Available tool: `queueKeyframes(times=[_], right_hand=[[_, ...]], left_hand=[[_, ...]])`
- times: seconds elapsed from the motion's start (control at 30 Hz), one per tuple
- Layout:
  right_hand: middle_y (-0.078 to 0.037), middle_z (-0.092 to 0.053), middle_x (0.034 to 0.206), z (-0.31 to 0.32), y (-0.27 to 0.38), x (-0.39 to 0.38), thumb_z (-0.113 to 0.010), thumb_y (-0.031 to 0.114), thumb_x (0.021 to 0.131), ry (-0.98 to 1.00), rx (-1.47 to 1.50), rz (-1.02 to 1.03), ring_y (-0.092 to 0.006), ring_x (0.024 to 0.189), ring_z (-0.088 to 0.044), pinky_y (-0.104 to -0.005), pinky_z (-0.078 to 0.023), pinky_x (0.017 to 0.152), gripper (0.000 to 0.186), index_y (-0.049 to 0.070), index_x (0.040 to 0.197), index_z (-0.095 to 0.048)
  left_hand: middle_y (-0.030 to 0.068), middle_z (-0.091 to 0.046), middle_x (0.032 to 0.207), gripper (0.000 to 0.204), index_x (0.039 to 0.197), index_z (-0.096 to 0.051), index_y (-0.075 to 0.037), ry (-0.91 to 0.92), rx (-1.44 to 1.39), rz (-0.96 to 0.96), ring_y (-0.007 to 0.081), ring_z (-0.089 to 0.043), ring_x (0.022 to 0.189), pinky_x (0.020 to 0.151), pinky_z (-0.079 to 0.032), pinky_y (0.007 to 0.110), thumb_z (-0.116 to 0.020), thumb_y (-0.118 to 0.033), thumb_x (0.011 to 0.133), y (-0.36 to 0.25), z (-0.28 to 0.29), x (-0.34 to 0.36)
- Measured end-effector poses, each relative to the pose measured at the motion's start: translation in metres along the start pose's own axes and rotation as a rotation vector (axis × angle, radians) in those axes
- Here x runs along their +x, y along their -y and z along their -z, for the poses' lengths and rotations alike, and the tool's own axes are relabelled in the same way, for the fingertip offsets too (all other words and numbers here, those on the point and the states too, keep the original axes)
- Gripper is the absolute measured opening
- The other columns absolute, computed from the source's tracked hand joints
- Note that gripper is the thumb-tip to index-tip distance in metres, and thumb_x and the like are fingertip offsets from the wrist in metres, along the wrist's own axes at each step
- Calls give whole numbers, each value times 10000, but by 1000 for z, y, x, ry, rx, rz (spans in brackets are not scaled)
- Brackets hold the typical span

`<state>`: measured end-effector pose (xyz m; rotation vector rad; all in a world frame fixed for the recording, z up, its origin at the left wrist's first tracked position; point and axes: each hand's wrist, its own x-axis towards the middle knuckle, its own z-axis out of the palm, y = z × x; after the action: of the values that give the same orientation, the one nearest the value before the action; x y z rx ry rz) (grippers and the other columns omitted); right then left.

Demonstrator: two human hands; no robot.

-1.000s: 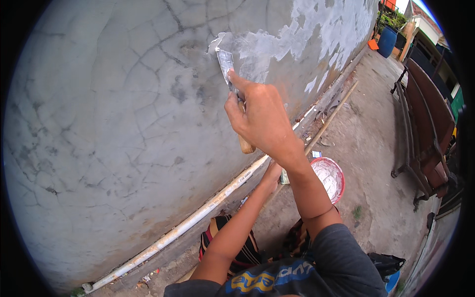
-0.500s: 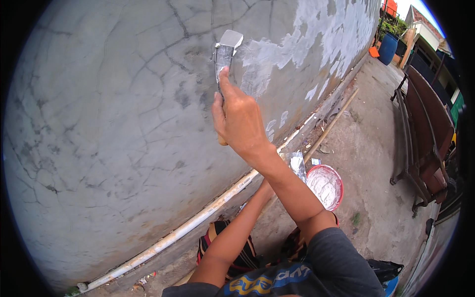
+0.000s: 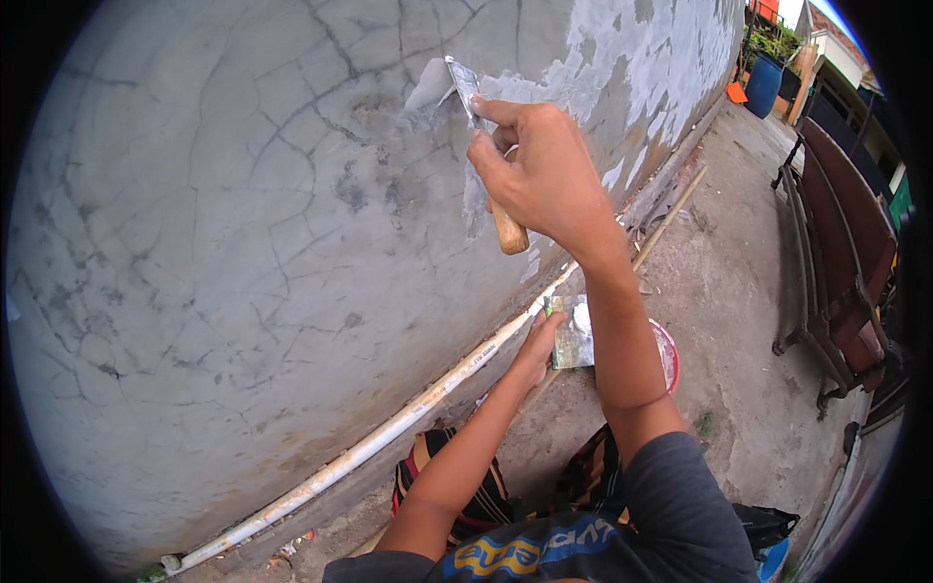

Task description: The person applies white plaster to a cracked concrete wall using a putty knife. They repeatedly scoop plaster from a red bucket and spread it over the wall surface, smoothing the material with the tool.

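My right hand (image 3: 539, 160) is closed round a putty knife (image 3: 510, 231) with a wooden handle, its index finger pressed along the metal blade. The blade's edge meets the cracked grey wall (image 3: 224, 243), seen almost side-on. Just left of it lies a small pale smear of putty (image 3: 426, 89). Lower down, my left hand (image 3: 536, 348) grips the edge of a small flat plate (image 3: 571, 352), which carries a lump of white putty (image 3: 582, 318). Part of the plate's right side is hidden behind my right forearm.
A red-rimmed bucket (image 3: 671, 360) of white paste stands behind my right forearm. A white pipe (image 3: 389, 428) runs along the wall's foot, and a wooden pole (image 3: 675, 214) lies on the ground. A brown bench (image 3: 841, 233) stands at right, a blue barrel (image 3: 764, 85) farther off.
My right hand has moved right and turned the putty knife from flat-on to nearly edge-on, and a pale smear now shows on the wall. My left hand and the plate have come into clearer view.
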<state>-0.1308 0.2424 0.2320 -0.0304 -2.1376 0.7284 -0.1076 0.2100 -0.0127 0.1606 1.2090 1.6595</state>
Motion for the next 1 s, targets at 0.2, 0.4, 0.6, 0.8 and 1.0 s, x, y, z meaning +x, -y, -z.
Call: queueKeyframes(times=[0.2,0.4,0.6,0.8,1.0], right_hand=[[-110,-513,517,-19,22,-41,-604,92,829,145,83,24,-138,434,-447,-314,-390,461,372,-80,1158,-632],[-119,-521,536,-31,15,-10,-608,31,833,-209,-37,160,-165,435,-477,-306,-395,458,395,-70,1215,-600],[-145,-531,571,-97,8,-40,-624,20,837,-212,-52,199,-248,464,-534,-339,-429,473,485,-77,1299,-511],[-148,-580,593,-42,18,-49,-630,65,838,40,55,147,-207,467,-557,-309,-449,491,412,-85,1219,-587],[-133,-580,580,-1,13,5,-632,101,833,-49,22,6,-158,485,-566,-301,-454,502,392,-67,1187,-624]], left_hand=[[152,-262,1545,687,1504,-213,-23,115,-14,-114,221,-263,1418,1139,-233,353,-473,-389,984,23,18,23],[138,-327,1513,735,1498,-215,-4,198,-13,-47,223,-374,1343,1082,-314,345,-534,-382,953,29,32,39],[108,-559,1236,437,1308,-486,-25,34,358,-54,208,-521,1150,979,-408,393,-542,-296,969,19,33,33],[135,-58,1608,741,1505,-221,-64,242,3,-138,275,-161,1465,1156,-204,395,-533,-437,946,31,42,31],[132,-440,1415,625,1454,-318,-31,-54,-7,16,205,-433,1288,1029,-376,349,-518,-298,924,9,7,14]])
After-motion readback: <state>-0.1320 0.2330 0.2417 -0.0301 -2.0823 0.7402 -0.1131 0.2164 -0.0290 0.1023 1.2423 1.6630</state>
